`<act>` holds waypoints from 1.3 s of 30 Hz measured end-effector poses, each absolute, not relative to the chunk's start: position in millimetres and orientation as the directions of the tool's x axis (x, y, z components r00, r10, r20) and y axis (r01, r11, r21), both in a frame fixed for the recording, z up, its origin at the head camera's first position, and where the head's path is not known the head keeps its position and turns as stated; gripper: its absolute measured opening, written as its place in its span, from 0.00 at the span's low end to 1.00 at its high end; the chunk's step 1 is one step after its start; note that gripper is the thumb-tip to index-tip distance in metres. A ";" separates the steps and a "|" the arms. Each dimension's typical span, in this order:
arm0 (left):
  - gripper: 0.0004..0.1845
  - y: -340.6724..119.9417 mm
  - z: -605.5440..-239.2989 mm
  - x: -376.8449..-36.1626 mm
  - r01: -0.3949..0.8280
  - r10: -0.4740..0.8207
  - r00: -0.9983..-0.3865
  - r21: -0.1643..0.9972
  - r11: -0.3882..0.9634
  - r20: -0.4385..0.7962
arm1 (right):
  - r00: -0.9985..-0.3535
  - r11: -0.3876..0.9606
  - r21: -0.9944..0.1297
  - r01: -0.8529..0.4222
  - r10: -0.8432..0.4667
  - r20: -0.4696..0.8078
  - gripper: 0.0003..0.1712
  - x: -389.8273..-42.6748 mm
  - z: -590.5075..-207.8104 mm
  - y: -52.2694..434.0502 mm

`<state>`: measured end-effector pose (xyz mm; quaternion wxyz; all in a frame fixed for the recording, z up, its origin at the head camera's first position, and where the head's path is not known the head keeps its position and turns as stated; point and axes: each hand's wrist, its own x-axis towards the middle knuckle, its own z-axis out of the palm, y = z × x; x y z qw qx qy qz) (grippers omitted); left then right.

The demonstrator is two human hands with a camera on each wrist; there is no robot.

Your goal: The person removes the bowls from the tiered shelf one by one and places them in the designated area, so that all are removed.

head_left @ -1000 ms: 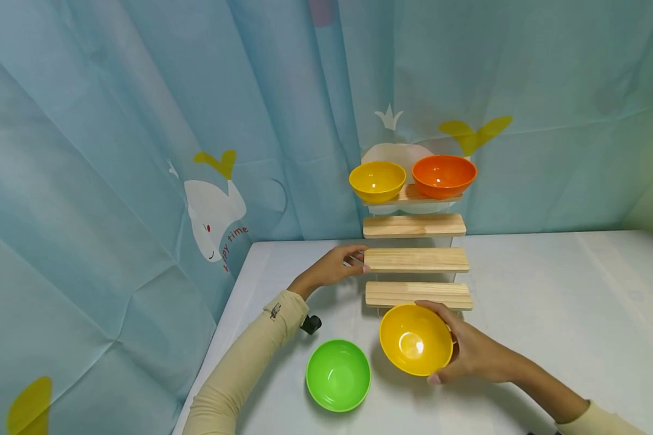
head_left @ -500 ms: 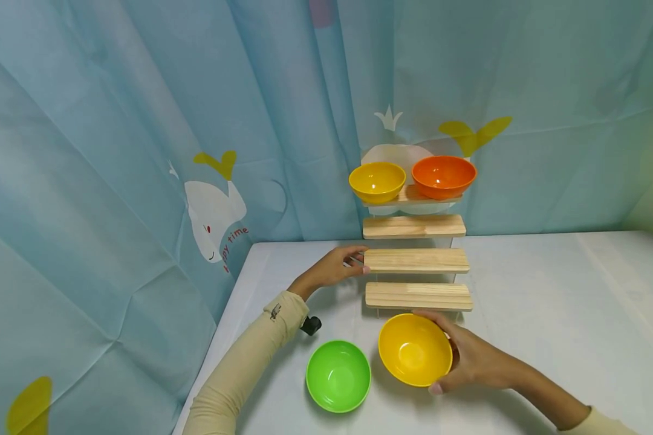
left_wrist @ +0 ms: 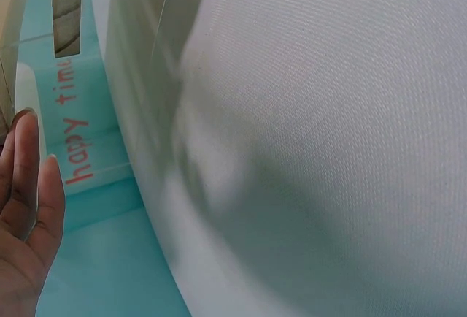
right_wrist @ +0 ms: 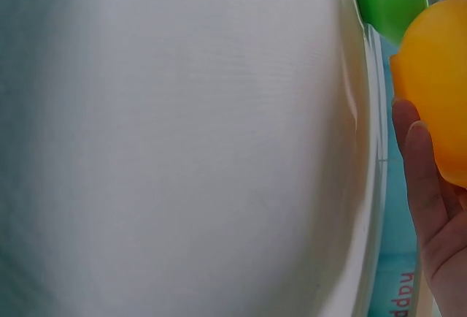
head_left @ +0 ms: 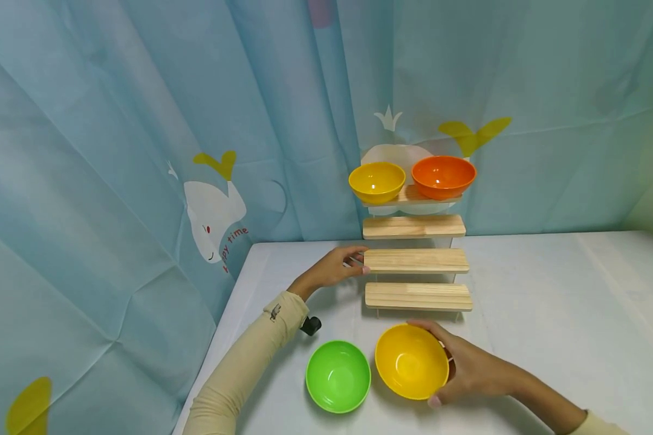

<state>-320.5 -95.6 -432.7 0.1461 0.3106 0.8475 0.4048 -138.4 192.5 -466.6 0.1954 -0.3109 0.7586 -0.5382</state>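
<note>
My right hand grips a yellow bowl by its right side, thumb near the front and fingers behind. The bowl is tilted, its inside facing up toward the head camera. In the right wrist view the fingers lie along the bowl's outer wall. A green bowl sits upright on the table just left of it. My left hand holds the left end of a plank of the tiered wooden shelf, between thumb and fingers. The left wrist view catches those fingers at the plank's end.
On the shelf's top step stand a second yellow bowl and an orange bowl. A white cloth covers the table. Blue curtains with whale prints hang behind and at the left. A small black object shows beside the left sleeve.
My right hand has brought the yellow bowl toward the front of the table and slightly left, away from the lowest step and closer to the green bowl. The left hand stays put.
</note>
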 end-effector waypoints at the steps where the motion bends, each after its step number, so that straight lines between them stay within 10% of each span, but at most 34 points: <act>1: 0.32 -95.6 -432.3 -320.1 0.408 0.644 -0.765 0.776 0.481 0.003 | -0.731 0.236 -0.938 -0.254 -0.682 0.026 0.62 -137.7 -466.2 192.2; 39: 0.33 -94.3 -429.5 -317.8 0.380 0.632 -0.775 0.782 0.493 -0.022 | -0.683 0.358 -0.871 -0.336 -0.729 -0.037 0.61 -134.0 -472.6 187.9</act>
